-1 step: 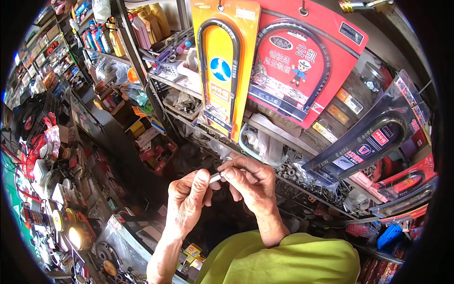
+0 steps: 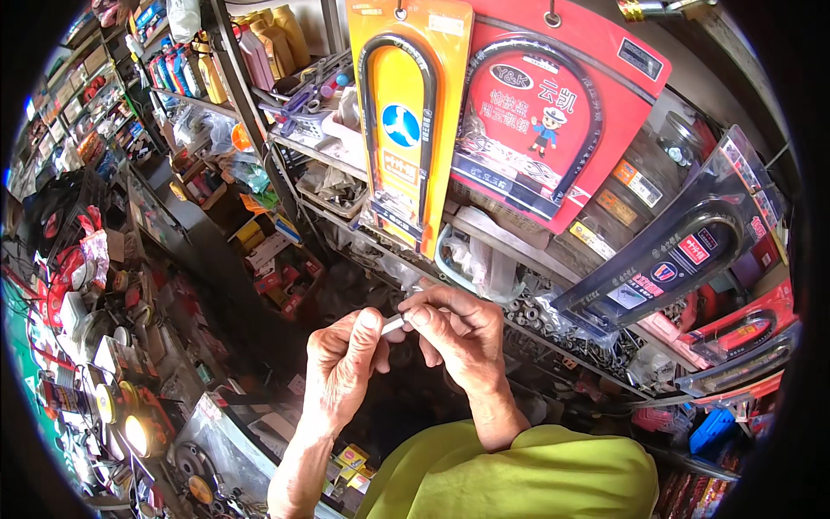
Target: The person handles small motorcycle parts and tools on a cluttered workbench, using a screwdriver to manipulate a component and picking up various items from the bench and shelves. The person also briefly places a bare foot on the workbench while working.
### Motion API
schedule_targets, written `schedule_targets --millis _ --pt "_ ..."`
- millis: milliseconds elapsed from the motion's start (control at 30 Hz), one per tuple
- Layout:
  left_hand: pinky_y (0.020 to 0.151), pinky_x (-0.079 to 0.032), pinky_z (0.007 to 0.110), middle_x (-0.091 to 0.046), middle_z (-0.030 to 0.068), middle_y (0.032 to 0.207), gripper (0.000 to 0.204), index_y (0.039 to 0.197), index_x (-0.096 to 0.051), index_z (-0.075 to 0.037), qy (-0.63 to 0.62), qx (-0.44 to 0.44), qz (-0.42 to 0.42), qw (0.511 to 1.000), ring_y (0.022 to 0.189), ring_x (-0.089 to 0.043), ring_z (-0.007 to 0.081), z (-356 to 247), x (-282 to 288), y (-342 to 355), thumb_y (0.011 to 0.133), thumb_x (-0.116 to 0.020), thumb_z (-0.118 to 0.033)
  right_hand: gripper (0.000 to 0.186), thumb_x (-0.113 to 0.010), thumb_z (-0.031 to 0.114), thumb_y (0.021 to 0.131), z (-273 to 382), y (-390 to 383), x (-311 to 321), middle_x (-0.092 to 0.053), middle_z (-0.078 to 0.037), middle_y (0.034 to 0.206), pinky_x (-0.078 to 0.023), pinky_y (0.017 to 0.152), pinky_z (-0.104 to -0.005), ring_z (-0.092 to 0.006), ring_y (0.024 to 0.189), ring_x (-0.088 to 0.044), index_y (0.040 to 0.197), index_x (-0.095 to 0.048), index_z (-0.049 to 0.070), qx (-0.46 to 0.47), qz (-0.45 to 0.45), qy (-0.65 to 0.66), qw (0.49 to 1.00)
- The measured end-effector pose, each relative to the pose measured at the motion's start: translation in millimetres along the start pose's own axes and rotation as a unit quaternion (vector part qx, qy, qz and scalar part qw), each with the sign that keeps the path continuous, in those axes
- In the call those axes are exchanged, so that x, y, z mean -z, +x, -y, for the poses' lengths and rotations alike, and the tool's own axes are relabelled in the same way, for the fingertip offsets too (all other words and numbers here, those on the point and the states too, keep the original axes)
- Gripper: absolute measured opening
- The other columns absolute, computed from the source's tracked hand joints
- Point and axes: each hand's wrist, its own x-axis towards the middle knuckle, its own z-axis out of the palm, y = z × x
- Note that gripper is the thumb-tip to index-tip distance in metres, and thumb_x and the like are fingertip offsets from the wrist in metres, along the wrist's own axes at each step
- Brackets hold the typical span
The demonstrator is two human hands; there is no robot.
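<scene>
Both hands meet in the middle of the head view, holding a small pale cylinder (image 2: pixel 393 325) between them. Thumb and fingers of my left hand (image 2: pixel 347 356) pinch its left end. At the other end my right hand (image 2: pixel 460 333) closes its thumb and fingertips on it, with a dark bit showing by the thumb. The cylinder lies roughly level, its right end slightly higher. Most of it is covered by the fingers, so its exact kind cannot be made out.
Packaged U-shaped locks hang ahead: a yellow card (image 2: pixel 399 173), a red card (image 2: pixel 527 164) and a dark pack (image 2: pixel 661 259). Behind them, shelves hold a pale-blue-rimmed bin (image 2: pixel 443 259) and loose metal parts (image 2: pixel 536 316). Cluttered goods and a lit lamp (image 2: pixel 137 434) stand left.
</scene>
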Motion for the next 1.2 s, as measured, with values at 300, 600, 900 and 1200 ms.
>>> schedule_targets --millis 300,600,900,1200 --pt "0.049 -0.029 0.019 -0.064 0.0017 0.073 0.028 0.091 -0.067 -0.001 -0.024 -0.007 -0.029 0.999 0.053 -0.041 0.0016 6.3 -14.3 -1.5 0.097 -0.069 -0.029 0.021 -0.066 0.013 0.099 4.0 -9.0 9.3 -0.071 -0.004 0.086 -0.044 0.048 -0.0193 -0.0041 0.058 -0.056 0.11 -0.069 -0.004 0.022 -0.024 -0.037 0.999" --pt "0.068 -0.047 0.019 -0.066 -0.0007 0.087 0.023 0.101 -0.064 -0.002 -0.046 0.005 -0.04 0.998 0.077 -0.057 0.0037 -0.9 -22.6 -4.1 0.094 -0.074 -0.021 0.021 -0.065 0.013 0.099 5.6 -13.9 15.8 -0.071 -0.005 0.086 -0.044 0.048 -0.0192 -0.0036 0.057 -0.056 0.11 -0.068 -0.004 0.013 -0.024 -0.055 0.998" --pt "0.049 -0.032 0.018 -0.066 0.0013 0.074 0.027 0.093 -0.067 -0.002 -0.077 0.091 -0.001 0.993 0.054 -0.044 0.0012 3.7 -11.9 -4.3 0.098 -0.068 -0.029 0.019 -0.066 0.012 0.099 7.9 -17.3 13.6 -0.07 -0.003 0.082 -0.043 0.048 -0.0182 -0.0027 0.056 -0.054 0.108 -0.069 -0.004 0.009 -0.026 -0.058 0.998" --pt "0.042 -0.022 0.019 -0.06 0.002 0.071 0.022 0.094 -0.063 -0.003 -0.086 0.055 -0.022 0.995 0.047 -0.035 0.0006 2.6 -17.3 -7.5 0.096 -0.071 -0.023 0.019 -0.066 0.012 0.099 8.3 -18.2 11.5 -0.069 -0.003 0.079 -0.042 0.049 -0.0177 -0.0025 0.056 -0.054 0.107 -0.068 -0.005 0.02 -0.012 -0.068 0.997"
